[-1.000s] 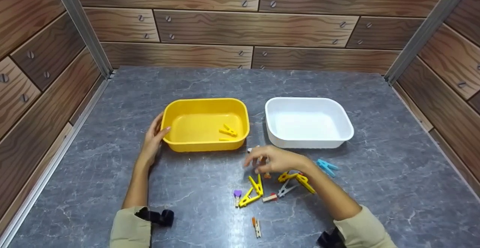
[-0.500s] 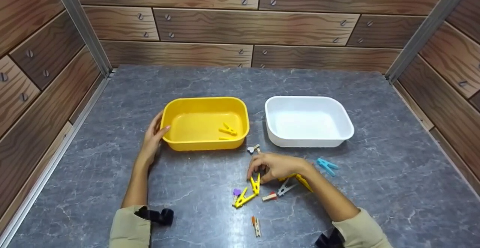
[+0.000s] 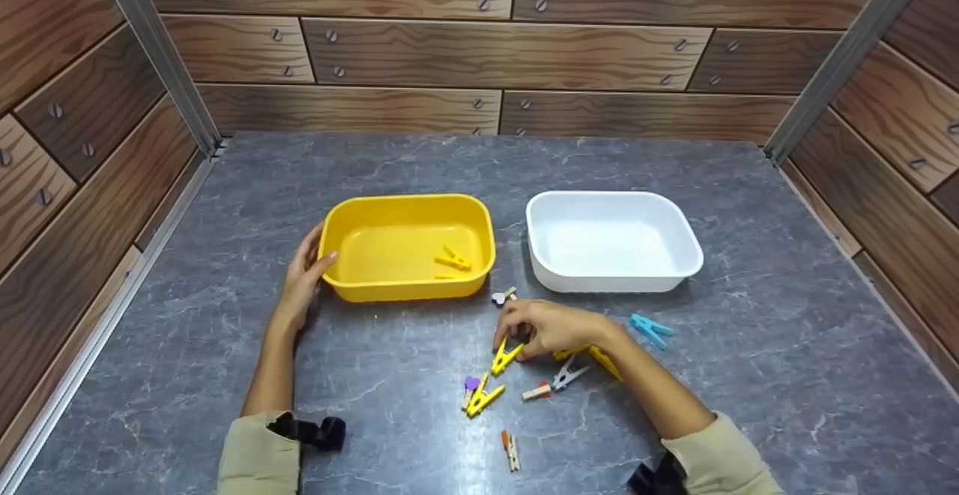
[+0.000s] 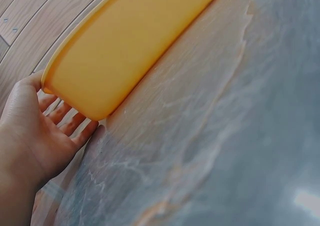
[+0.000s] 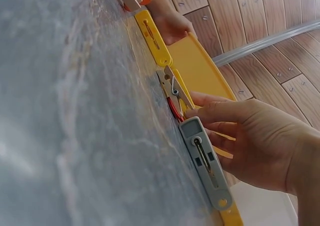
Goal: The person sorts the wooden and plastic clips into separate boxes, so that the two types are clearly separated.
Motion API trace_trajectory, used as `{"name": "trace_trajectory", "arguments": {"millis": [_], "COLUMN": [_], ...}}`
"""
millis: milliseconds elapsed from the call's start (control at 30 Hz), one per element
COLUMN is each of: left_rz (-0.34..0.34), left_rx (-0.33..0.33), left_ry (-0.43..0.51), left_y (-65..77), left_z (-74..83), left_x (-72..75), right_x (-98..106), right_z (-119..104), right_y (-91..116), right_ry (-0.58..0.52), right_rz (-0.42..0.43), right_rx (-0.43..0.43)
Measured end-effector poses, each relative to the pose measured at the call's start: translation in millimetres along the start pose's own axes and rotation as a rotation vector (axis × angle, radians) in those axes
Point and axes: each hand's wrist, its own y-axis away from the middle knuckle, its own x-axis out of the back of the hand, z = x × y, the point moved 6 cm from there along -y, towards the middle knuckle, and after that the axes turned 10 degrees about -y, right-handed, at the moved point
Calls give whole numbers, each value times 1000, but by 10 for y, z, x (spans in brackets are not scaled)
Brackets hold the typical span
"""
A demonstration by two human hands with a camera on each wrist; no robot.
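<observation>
My left hand (image 3: 303, 274) grips the left end of a yellow basin (image 3: 408, 291), thumb over the rim and fingers along the outer wall, also seen in the left wrist view. Inside the basin lie yellow clothespins (image 3: 454, 257). In front of it, my right hand (image 3: 554, 328) pinches the spread legs of a yellow clothespin (image 3: 503, 360) between thumb and fingers. Just below sits another yellow clothespin (image 3: 483, 398), beside a wooden one with a purple heart (image 3: 470, 384). A grey clothespin (image 5: 206, 161) stands large before my fingers in the right wrist view.
A white basin (image 3: 614, 284) stands right of the yellow one. Scattered on the grey table are a blue clothespin (image 3: 650, 330), a red-topped wooden one (image 3: 536, 391), an orange-topped one (image 3: 510, 451) and a white-heart one (image 3: 502, 297). More yellow clothespins (image 3: 605, 362) lie partly behind my right forearm.
My right hand has come down to the pair of yellow clothespins and taken hold of the upper one, which has turned and shifted away from the lower one. My left hand stays on the basin.
</observation>
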Motion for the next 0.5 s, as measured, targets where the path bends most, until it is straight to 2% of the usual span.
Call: {"name": "trace_trajectory", "arguments": {"millis": [133, 500], "left_rz": [13, 18], "left_rx": [0, -18], "left_ry": [-24, -3], "left_y": [0, -6], "left_z": [-7, -8], "left_x": [2, -2], "right_x": [10, 59], "right_z": [2, -37], "right_y": [3, 11], "right_ry": [-19, -59], "right_rz": [5, 32], "right_rx": [-12, -54]}}
